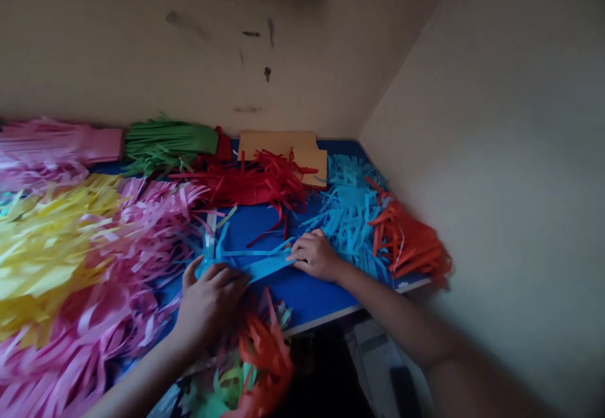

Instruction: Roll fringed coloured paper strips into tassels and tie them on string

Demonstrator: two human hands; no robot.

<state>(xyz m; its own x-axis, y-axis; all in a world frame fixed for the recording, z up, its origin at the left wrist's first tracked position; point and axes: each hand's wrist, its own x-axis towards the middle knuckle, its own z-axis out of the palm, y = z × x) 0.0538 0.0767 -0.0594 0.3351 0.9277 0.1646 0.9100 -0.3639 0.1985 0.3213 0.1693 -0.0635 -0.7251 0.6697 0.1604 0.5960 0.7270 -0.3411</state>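
Our left hand (210,297) and right hand (317,256) hold a blue paper strip (269,267), seemingly unfinished, while red paper fringe (236,185) lies already cut.

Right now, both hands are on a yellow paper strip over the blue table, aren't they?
The paper strip is light blue, not yellow, as the head view shows. The left hand and right hand are both on it, over the blue table.

A craft corner, perhaps in a home: fringed paper (350,210) heaped on a blue table (326,298) by a scuffed wall (212,58).
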